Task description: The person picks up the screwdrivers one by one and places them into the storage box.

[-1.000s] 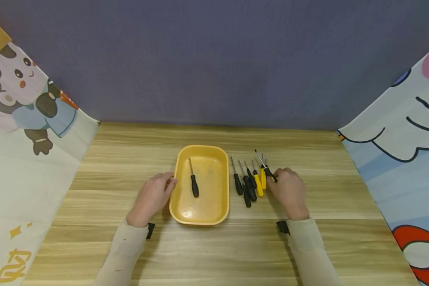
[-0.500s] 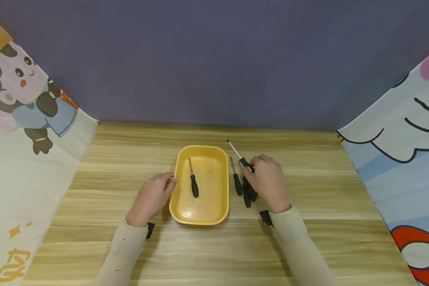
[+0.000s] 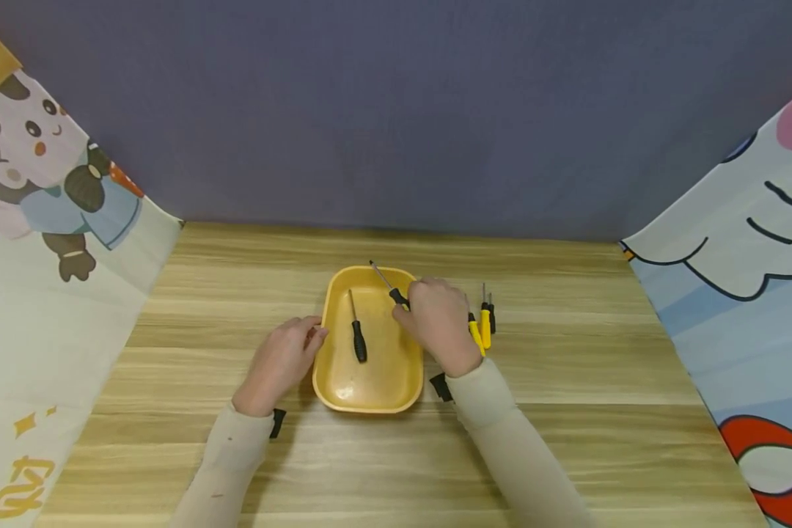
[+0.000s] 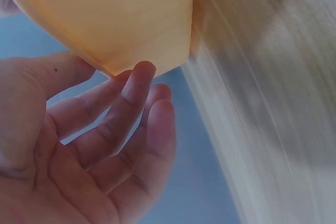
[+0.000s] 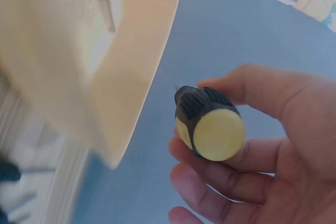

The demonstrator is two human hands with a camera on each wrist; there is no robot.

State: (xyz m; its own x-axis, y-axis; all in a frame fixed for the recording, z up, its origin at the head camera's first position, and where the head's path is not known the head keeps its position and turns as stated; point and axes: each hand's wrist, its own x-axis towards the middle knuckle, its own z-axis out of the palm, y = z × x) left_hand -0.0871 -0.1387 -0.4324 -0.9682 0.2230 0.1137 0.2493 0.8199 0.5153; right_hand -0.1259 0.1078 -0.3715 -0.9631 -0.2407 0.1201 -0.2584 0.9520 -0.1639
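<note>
My right hand (image 3: 438, 323) holds a screwdriver (image 3: 398, 296) over the right side of the yellow plastic tray (image 3: 343, 389), its shaft pointing to the far left. In the right wrist view this screwdriver's black handle shows a round, pale yellow end (image 5: 218, 135), gripped between thumb and fingers. On the tray's left side, my left hand (image 3: 280, 367) pinches the rim; the left wrist view shows thumb and fingertips at the tray wall (image 4: 136, 30). Inside the tray lies one black-handled screwdriver (image 3: 359, 343).
Right of the tray, two yellow-handled screwdrivers (image 3: 485, 326) and a small black one (image 3: 492, 319) lie on the wooden table (image 3: 607, 352). My right hand hides other black screwdrivers there; blurred dark handles (image 5: 9, 171) show in the right wrist view. A grey-blue panel (image 3: 396, 132) stands behind.
My right hand has carried the held screwdriver leftwards, from the row of screwdrivers to over the tray. My left hand and the tray have stayed in place.
</note>
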